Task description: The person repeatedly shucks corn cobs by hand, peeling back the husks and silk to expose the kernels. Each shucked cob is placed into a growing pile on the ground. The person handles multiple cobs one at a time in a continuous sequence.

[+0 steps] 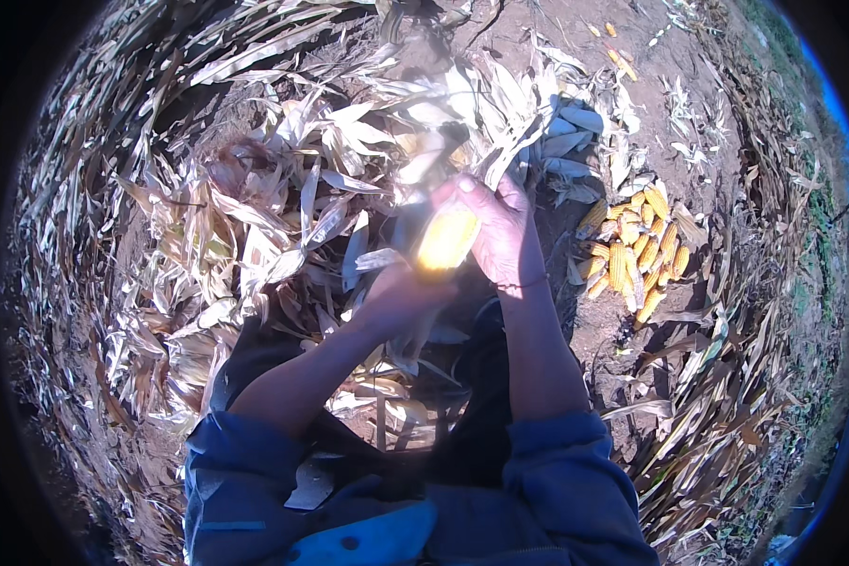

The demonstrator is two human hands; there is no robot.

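Note:
A yellow ear of corn (447, 239), its kernels bare and brightly sunlit, is between my two hands above my lap. My right hand (501, 230) grips it at the upper end, where pale dry husk leaves (513, 148) fan out past the fingers. My left hand (410, 293) is blurred and curled at the cob's lower end. A strip of husk (378, 260) sticks out from that fist, and more husk (407, 347) hangs beneath it. Glare and blur hide the left fingertips.
Husked cobs (637, 247) lie heaped on bare soil to the right. Loose dry husks (255, 212) pile up at the left and ahead. Unhusked ears (569, 141) lie in shade beyond my right hand. Dry stalks (722, 439) cover the right side, and a few small cobs (622, 64) lie farther off.

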